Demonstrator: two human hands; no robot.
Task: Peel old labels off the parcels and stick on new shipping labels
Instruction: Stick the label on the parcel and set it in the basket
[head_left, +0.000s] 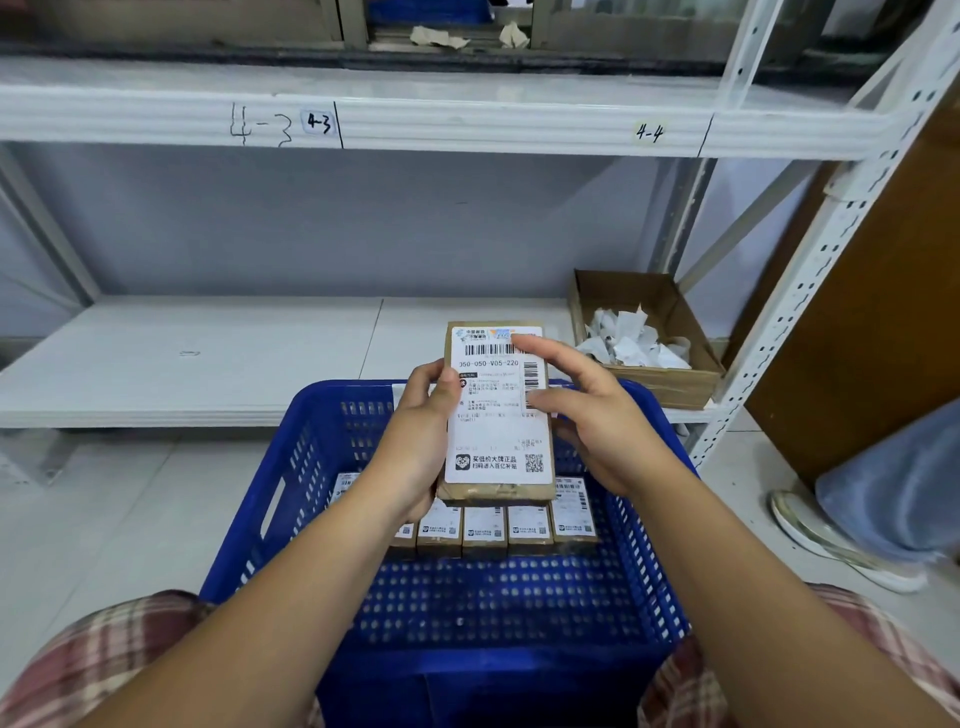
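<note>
I held one brown parcel (493, 491) upright above the blue basket (311, 457), its white shipping label (493, 431) facing me and lying flat across nearly the whole front. My left hand (421, 441) gripped the parcel along its left edge, thumb pressed on the label and fingers wrapped behind. My right hand (602, 415) was released, fingers spread and fairly straight; the index fingertip touched the label's top right corner and the thumb lay by the right edge, beside the small barcode. Below the parcel, a row of more labelled parcels (485, 532) lay side by side in the basket. On the low shelf (208, 358) to the right sat a cardboard box (670, 384) holding crumpled white label scraps (628, 343). The shelf edge above carried the marks 4-3 (318, 123) and 4-4 (649, 133).
</note>
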